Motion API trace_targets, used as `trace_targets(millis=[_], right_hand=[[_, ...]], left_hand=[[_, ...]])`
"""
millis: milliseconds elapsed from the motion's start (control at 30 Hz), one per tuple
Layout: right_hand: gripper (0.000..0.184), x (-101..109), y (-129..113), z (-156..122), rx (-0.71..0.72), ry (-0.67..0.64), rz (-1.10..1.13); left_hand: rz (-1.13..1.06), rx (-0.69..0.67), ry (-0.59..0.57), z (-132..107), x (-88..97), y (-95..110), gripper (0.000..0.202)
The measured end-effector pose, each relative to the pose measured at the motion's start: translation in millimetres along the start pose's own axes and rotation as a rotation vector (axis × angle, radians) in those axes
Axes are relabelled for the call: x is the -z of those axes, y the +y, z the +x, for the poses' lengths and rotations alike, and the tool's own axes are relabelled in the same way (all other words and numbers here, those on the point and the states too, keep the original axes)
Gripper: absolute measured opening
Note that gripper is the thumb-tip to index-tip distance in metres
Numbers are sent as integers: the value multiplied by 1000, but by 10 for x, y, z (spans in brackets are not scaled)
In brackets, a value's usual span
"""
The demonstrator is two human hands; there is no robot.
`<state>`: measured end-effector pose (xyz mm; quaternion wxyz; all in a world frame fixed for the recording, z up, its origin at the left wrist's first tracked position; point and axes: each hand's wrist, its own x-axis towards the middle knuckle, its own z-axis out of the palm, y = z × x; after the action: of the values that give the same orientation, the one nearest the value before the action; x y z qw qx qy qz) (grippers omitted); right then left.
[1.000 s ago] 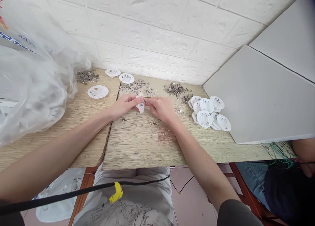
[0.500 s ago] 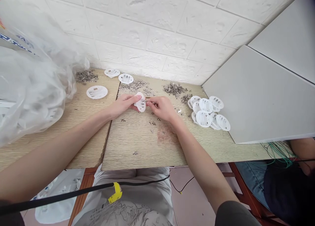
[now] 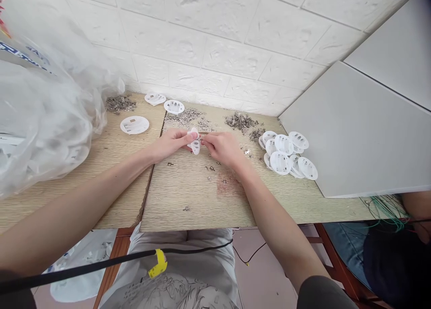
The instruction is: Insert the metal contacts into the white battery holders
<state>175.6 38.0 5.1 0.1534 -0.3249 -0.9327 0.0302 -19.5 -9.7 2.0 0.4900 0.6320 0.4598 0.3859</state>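
Observation:
Above the middle of the wooden table, my left hand grips a white round plastic disc with slots and small metal pieces, thumb on its face. The disc is tilted, nearly edge-on to me. My right hand is closed in a pinch at the disc's right side. A bit of metal shows at its fingertips, but I cannot make out what it is. Several loose metal contacts lie on the table below the hands. Behind them is a spread of small metal pieces.
More white discs lie at the back left, beside a dark metal heap. A pile of discs sits right, near metal clips and a grey panel. A plastic bag bulges at left. Another person's arm shows at right.
The white disc has turned more edge-on in my left hand. My right hand stays pinched at its side and has rolled slightly. The whole view has shifted a little.

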Motion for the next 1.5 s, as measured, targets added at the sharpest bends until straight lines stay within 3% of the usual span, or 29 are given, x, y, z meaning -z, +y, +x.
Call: trace_targets(millis=[433, 633, 867, 1500], right_hand=[[30, -1, -61, 24, 28, -66, -80], [31, 18, -133, 42, -30, -44, -59], [29, 30, -25, 6, -100, -15, 6], [30, -38, -95, 23, -87, -35, -89]], left_hand=[[67, -2, 29, 1, -31, -25, 47], [61, -10, 39, 6, -62, 5, 44], [-12, 10, 64, 18, -66, 29, 45], [65, -6, 65, 20, -66, 4, 41]])
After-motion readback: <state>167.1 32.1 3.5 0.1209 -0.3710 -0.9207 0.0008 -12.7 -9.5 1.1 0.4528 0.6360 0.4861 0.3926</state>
